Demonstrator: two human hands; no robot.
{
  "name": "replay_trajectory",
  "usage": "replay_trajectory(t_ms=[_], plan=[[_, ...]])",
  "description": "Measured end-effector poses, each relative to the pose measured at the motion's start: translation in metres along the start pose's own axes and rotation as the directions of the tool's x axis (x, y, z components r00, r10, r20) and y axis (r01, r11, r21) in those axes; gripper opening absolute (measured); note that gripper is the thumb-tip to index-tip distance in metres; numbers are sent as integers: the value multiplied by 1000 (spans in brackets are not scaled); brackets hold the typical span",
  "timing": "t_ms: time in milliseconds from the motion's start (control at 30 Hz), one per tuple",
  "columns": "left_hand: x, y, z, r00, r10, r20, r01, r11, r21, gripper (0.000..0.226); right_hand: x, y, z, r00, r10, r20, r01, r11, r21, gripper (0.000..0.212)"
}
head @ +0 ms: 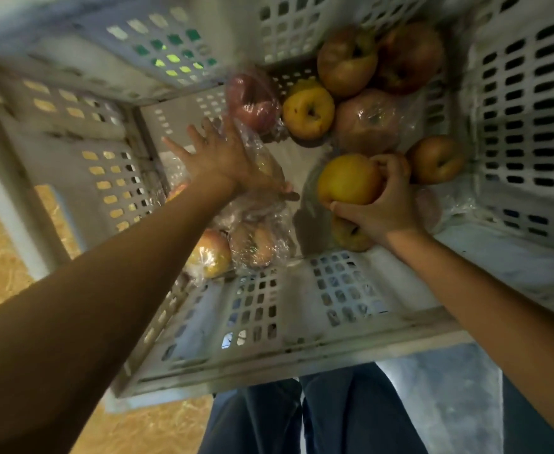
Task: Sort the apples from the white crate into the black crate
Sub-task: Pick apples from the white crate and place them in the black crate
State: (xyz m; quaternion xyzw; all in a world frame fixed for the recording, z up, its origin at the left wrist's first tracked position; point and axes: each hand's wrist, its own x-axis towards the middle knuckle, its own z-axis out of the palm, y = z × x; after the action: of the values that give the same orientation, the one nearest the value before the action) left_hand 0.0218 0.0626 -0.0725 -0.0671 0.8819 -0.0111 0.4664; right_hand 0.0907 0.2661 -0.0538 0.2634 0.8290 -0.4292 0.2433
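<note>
I look down into the white crate [301,322], which holds several apples, some wrapped in clear plastic. My right hand [387,208] grips a yellow apple [347,178] near the crate's middle. My left hand [220,155] is spread, fingers straight, over a plastic-wrapped apple [265,165] at the left side of the crate. A red wrapped apple [252,103] lies just beyond its fingers. More apples [347,60] are piled at the far right corner. The black crate is not in view.
A second white crate wall [157,37] rises behind the first. A wrapped bundle of apples [252,240] lies at the near wall under my left forearm. Tan floor [0,250] shows at the left; my blue trousers [301,421] are below.
</note>
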Motion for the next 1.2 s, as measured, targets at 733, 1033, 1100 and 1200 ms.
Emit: replay_trajectory(t_ms=[733,1033,1100,1200], plan=[[25,55,-10,735,474,-484,-489,866,105,78,20,21,-14,999,32,-7,-32,999,21,69],[-119,14,-50,897,177,-405,-362,820,-444,85,-70,-54,-70,999,46,25,-48,996,73,77],[-151,7,-66,951,52,-304,-251,703,-666,83,-89,-76,-85,998,39,44,-43,996,83,75],[-200,-7,-96,996,-30,-81,-67,322,-944,84,-117,-111,-105,997,63,41,-67,992,104,73]])
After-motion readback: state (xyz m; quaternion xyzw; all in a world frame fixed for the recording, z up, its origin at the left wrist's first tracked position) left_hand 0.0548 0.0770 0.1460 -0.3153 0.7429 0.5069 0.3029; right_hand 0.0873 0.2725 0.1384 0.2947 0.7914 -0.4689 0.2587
